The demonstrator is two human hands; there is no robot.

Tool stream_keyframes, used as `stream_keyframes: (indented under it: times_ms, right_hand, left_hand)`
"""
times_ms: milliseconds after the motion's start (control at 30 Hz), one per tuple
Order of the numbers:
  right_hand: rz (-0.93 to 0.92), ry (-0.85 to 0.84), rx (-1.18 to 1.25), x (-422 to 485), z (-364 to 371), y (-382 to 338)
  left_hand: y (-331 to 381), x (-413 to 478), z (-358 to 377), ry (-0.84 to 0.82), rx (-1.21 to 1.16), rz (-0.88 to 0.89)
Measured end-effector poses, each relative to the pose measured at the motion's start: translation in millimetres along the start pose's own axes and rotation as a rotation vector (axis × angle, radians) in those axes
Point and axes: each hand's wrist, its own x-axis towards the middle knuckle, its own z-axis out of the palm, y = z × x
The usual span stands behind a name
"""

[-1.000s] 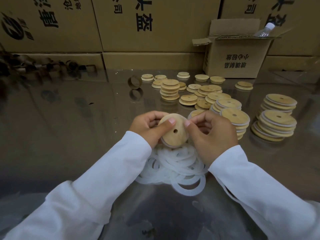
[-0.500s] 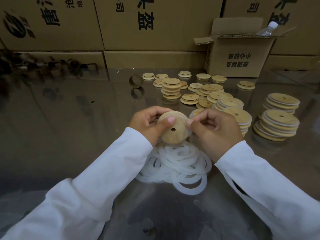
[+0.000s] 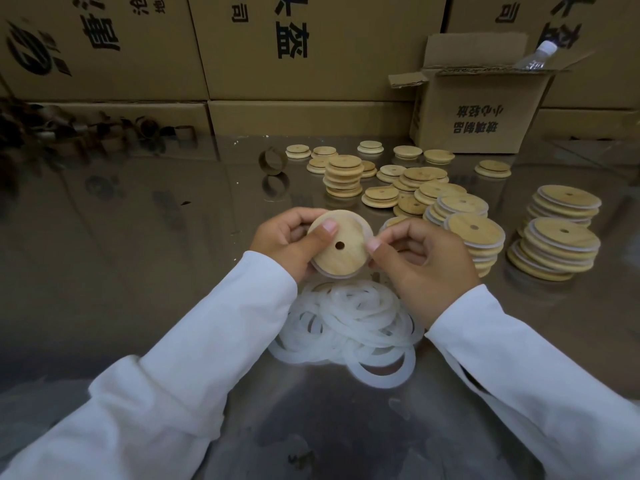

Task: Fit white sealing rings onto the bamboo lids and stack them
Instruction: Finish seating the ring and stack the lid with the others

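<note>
Head view: since a second ago we see little change. Both hands still hold the same lid [image 3: 346,258] over the pile of rings [image 3: 353,327]. The lid now sits a touch higher and farther from the pile, and its tilt looks much the same.

The left hand [image 3: 284,240] grips the lid from the left. Its thumb is pressed flat on the wooden face above the small centre hole, and its fingers are curled behind. The right hand [image 3: 426,261] pinches the lid's right edge with the thumb tip, and its fingers are curled in behind the rim. We cannot tell what those hidden fingers touch.

The lid is a round, pale bamboo disc held off the worktop [image 3: 138,237], its face tipped towards us. A thin white ring [image 3: 323,271] shows along its lower left edge. The loose rings lie in a tangled heap on the worktop, just near of the hands.

To the right stand stacks of ringed lids [image 3: 557,247]. Bare lids [image 3: 381,195] lie scattered farther back, before an open box [image 3: 481,112].
</note>
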Motion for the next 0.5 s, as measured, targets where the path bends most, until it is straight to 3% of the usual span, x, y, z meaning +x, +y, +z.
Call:
stream_keyframes:
  times_ms: [500]
  right_hand:
    - [0.061, 0.056, -0.038, 1.7, 1.8, 0.3]
  left_hand:
    - [0.2, -1.0, 1.4, -0.009, 0.050, 0.082]
